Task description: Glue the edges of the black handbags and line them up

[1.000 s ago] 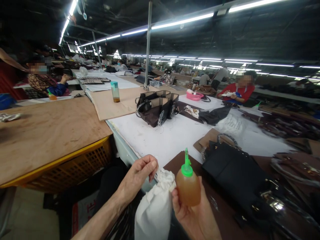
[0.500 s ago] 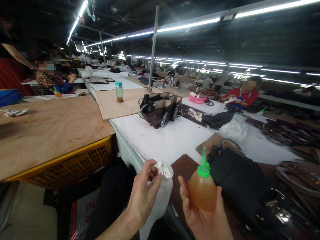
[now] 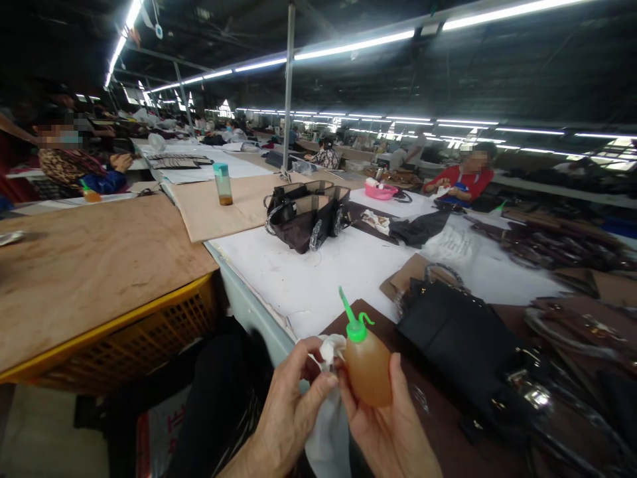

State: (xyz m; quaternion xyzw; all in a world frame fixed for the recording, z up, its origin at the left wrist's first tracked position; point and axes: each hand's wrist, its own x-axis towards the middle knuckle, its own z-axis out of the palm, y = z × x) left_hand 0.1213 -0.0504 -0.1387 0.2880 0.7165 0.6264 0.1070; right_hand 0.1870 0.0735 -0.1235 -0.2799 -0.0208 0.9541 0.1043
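My left hand [image 3: 291, 401] pinches a crumpled white cloth [image 3: 332, 348], part of which hangs down below the fingers. In my right hand [image 3: 385, 431] is a squeeze bottle [image 3: 369, 368] of amber liquid, its green spout tilted up and to the left, with a small green strap curling off the cap. The cloth is right beside the bottle, near its shoulder; whether they touch I cannot tell. To the right of the bottle lies a black handbag [image 3: 458, 338] with metal fittings, on a dark brown sheet.
Ahead on the white-covered table [image 3: 269, 285] stands a dark open bag [image 3: 308, 216]. A teal-lidded bottle [image 3: 223, 186] is behind it, a pink basket [image 3: 379, 190] farther right. A yellow crate [image 3: 149, 332] is under the wooden board [image 3: 89, 265] at left. A co-worker in red [image 3: 462, 180] sits across.
My right hand has brought the squeeze bottle left, up to the cloth, and its spout now leans left. My left hand keeps its pinch on the cloth. The view has turned slightly right.
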